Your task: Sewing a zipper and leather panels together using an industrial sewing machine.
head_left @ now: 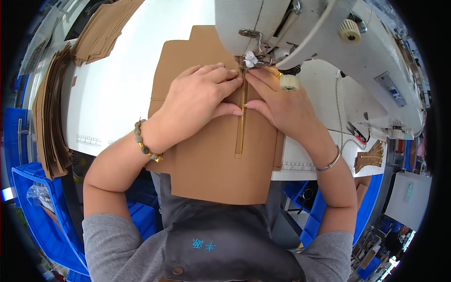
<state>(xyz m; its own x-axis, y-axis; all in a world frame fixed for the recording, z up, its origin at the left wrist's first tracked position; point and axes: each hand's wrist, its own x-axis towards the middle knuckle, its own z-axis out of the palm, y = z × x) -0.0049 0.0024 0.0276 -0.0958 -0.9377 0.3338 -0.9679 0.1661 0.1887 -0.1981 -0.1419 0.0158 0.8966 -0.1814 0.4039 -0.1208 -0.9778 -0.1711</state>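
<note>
A brown panel [211,174], leather-like or fabric, lies flat on the white sewing table, its near edge reaching over the table's front edge. A gold-toothed zipper [242,131] runs lengthwise in a narrow slot in it. My left hand [195,96] rests open on the panel left of the zipper, thumb and fingertips beside the teeth. From the right, my right hand [286,105] lies open with fingers stretched out, its thumb tip at the zipper. Both hands press near the presser foot area [251,60] of the sewing machine [235,19]. Its needle cannot be made out.
Brown panels are stacked at the far left [101,30] and hang over the left edge [49,113]. Red-and-black thread snips [358,133] and small zipper pieces [369,157] lie at right. A blue bin [42,221] stands lower left. The machine arm overhangs the right side.
</note>
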